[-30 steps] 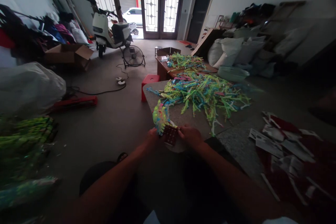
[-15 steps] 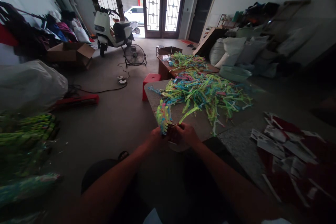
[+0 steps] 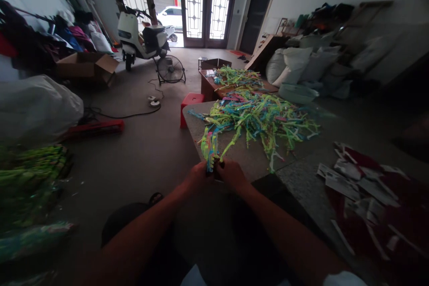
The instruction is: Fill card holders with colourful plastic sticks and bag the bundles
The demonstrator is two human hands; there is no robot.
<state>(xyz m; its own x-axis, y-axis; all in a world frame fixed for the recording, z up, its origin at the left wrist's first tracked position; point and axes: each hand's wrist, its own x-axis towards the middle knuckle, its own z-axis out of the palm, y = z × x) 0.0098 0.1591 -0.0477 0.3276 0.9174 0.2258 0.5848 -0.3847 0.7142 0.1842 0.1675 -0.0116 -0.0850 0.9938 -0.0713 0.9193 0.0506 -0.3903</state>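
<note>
My left hand (image 3: 196, 178) is closed at the near edge of the grey table, gripping a bundle of bright plastic strips (image 3: 209, 145) in yellow-green, blue and pink. The strips stand up from a dark piece between my hands, mostly covered by fingers. Right beside it, my right hand (image 3: 232, 175) is closed on the lower end of one yellow-green strip (image 3: 230, 144), which slants up toward the pile. A large tangled pile of similar strips (image 3: 258, 116) lies on the table (image 3: 197, 120) beyond both hands.
Dark red and white cards (image 3: 348, 183) are spread at the right. A red stool (image 3: 191, 100) stands by the table's left side. Farther off are a floor fan (image 3: 170, 69), a white scooter (image 3: 130, 33) and an open cardboard box (image 3: 83, 69). Green bundles (image 3: 33, 170) lie at left.
My right hand has moved left, close against my left hand, bringing the yellow-green strip's end to the bundle. The dark red piece between the hands is now more covered.
</note>
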